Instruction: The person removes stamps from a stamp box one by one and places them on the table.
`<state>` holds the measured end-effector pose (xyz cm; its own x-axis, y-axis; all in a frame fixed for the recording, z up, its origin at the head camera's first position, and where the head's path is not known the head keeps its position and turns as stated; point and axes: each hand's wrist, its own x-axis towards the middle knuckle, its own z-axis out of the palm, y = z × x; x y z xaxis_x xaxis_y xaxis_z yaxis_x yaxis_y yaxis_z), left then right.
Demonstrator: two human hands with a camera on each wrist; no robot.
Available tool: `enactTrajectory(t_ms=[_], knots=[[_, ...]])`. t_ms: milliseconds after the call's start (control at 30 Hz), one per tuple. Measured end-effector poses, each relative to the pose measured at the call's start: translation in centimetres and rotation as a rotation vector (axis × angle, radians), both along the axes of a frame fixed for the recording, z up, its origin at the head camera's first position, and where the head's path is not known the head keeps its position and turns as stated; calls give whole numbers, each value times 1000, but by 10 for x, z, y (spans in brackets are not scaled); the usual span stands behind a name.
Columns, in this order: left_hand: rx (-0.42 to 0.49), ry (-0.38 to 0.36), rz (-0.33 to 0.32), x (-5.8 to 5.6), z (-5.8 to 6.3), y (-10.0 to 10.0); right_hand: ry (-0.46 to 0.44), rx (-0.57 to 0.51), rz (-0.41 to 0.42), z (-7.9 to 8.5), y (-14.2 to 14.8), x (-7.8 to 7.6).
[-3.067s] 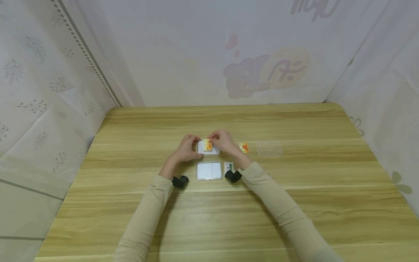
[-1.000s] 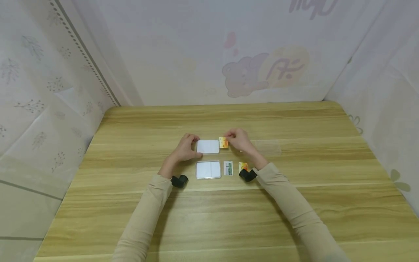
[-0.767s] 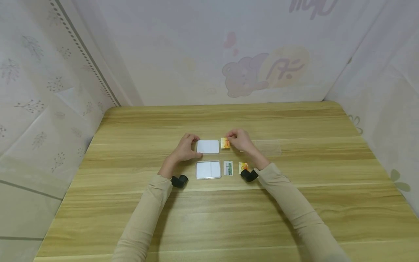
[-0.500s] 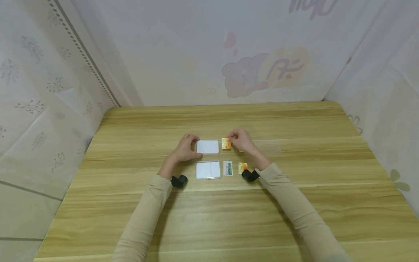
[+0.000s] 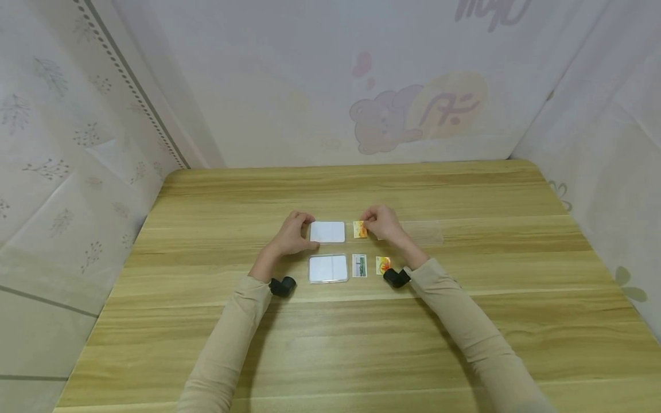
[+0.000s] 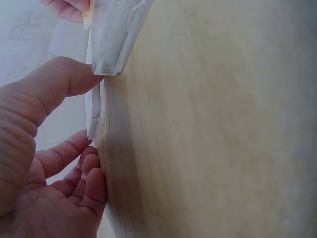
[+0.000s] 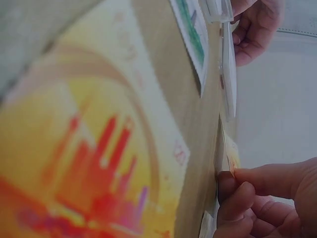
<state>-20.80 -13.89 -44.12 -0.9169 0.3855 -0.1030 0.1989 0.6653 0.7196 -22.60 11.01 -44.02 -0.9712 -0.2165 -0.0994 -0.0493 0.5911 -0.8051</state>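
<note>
My left hand (image 5: 293, 234) grips the left end of a flat clear case with a white insert (image 5: 327, 232), thumb at the near side and fingers at the far side. My right hand (image 5: 384, 223) pinches a yellow-orange stamp (image 5: 359, 229) by its right edge, just right of that case and close over the table. In the right wrist view the pinched stamp (image 7: 231, 153) stands nearly edge-on between thumb and forefinger. Nearer me lies a second such case (image 5: 328, 268), with a green-and-white stamp (image 5: 359, 265) and another yellow-red stamp (image 5: 383, 264) to its right.
A clear thin plastic cover (image 5: 423, 232) lies to the right, partly behind my right hand and forearm. The corner of a further stamp (image 5: 381, 238) peeks out beneath the right hand. Black wrist cameras (image 5: 396, 278) hang low over the wooden table (image 5: 330, 344).
The right hand has carried the yellow-orange stamp rightward from over the far case to the table area beside it, lately shifting slightly right and nearer. The left hand keeps its grip.
</note>
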Motion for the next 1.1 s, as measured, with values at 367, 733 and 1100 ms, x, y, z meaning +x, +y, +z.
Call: enactTrajectory(t_ms=[367,733,1100], knots=[[-1,6,-1,0,-1,0,59,81,14,1,-5,1],[0,20,-9,1,-1,-1,82,168,33,2,-7,3],[4,22,-9,-1,-3,-1,71,177,45,3,-7,4]])
